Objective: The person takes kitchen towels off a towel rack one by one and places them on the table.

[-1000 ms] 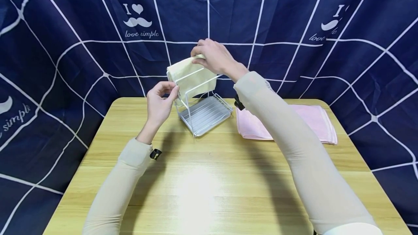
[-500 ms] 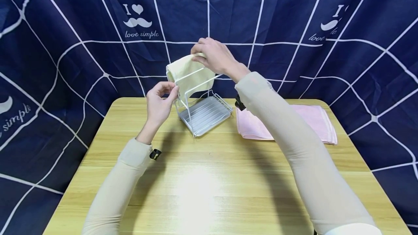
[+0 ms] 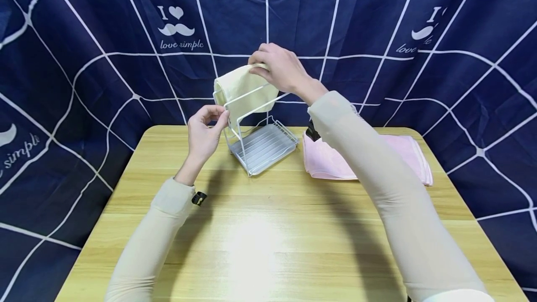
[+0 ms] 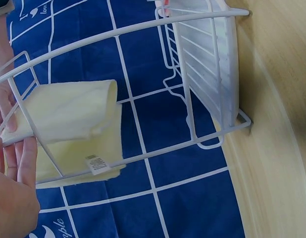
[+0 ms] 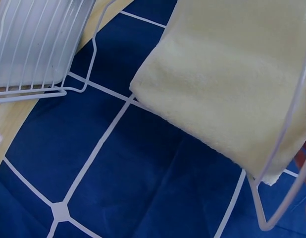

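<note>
A folded pale yellow towel (image 3: 240, 81) hangs over the upper bars of a white wire rack (image 3: 268, 147) with a drip tray at its base. My right hand (image 3: 282, 70) pinches the towel's top edge between thumb and fingers. At the rack's near left upper corner, my left hand (image 3: 204, 130) grips a wire bar with thumb and fingertips. In the left wrist view the towel (image 4: 76, 106) lies between the bars, with a small printed label (image 4: 97, 164) on its lower layer. The right wrist view shows one broad face of the towel (image 5: 227, 84); only a bit of finger appears there.
A folded pink towel (image 3: 327, 160) lies on the wooden table (image 3: 260, 227), right of the rack and partly behind my right forearm. A dark blue curtain (image 3: 335, 17) with white lines surrounds the table's back and sides.
My right hand has risen slightly and shifted a little to the right, lifting the yellow towel's top edge. My left hand and the rack have stayed in place.
</note>
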Demonstrator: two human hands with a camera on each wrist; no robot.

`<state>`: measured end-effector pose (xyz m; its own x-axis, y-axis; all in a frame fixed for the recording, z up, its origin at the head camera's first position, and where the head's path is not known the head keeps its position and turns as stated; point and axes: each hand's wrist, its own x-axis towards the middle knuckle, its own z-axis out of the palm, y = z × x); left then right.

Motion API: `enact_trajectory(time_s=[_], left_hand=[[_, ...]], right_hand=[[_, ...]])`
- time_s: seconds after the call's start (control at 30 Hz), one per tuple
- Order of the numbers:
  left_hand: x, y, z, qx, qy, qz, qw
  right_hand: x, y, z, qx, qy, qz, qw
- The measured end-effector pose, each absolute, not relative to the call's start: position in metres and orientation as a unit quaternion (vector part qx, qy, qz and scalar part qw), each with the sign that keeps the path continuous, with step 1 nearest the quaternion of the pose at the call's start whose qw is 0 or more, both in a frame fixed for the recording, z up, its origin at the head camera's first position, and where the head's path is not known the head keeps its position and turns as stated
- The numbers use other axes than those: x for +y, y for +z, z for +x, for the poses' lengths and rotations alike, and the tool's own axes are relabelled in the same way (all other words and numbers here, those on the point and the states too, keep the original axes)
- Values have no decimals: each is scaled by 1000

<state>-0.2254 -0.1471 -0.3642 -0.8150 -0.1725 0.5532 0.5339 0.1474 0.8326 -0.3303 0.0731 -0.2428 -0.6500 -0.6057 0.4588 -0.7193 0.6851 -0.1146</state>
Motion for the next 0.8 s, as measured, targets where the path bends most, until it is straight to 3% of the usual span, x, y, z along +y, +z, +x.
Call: enact_trajectory(time_s=[0.8], left_hand=[[-148, -363, -226, -712, -630, -139, 279]], right_hand=[[93, -222, -320, -879, 168, 365, 259]])
